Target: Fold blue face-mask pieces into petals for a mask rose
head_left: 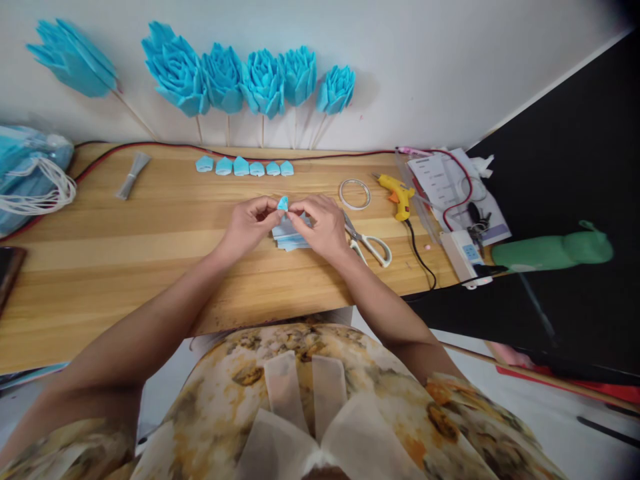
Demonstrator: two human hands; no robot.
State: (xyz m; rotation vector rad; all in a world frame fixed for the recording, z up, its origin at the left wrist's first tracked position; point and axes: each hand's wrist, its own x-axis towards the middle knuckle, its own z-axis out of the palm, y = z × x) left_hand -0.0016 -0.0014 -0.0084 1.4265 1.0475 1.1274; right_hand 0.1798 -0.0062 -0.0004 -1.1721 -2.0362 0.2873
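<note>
Between the fingertips of both hands is a small blue petal piece, folded to a point at its top. My left hand pinches it from the left, and my right hand pinches its other side. Just beneath the right hand lies a stack of pale blue sheets, partly covered by the fingers. A row of several finished-looking blue petals rests on the wooden table beyond the hands. White-handled scissors lie beside my right wrist, their blades partly hidden.
Several blue flowers on sticks lean against the wall. To the right are a tape roll, a yellow glue gun, a power strip, papers and a green bottle. A wire bundle and plastic bag lie left.
</note>
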